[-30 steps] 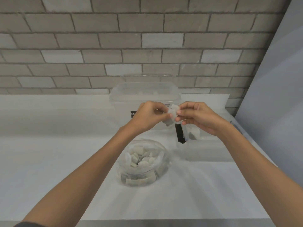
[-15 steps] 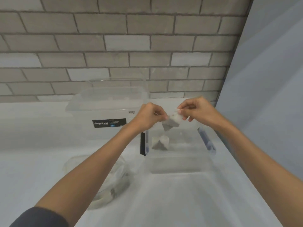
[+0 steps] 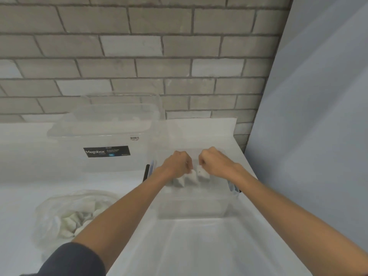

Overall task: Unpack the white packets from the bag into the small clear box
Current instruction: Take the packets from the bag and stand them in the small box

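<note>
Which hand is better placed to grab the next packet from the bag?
Left. The bag lies left of the small clear box, on the left hand's side; the right hand would need to cross the left arm. Both pinch packets.

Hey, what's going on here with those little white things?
A person is unpacking white packets from a bag into a small clear box. Both hands are low over the box: the left hand pinches a packet, and the right hand pinches a second packet. A third packet already lies in the box, and the bag holds many more.
</note>
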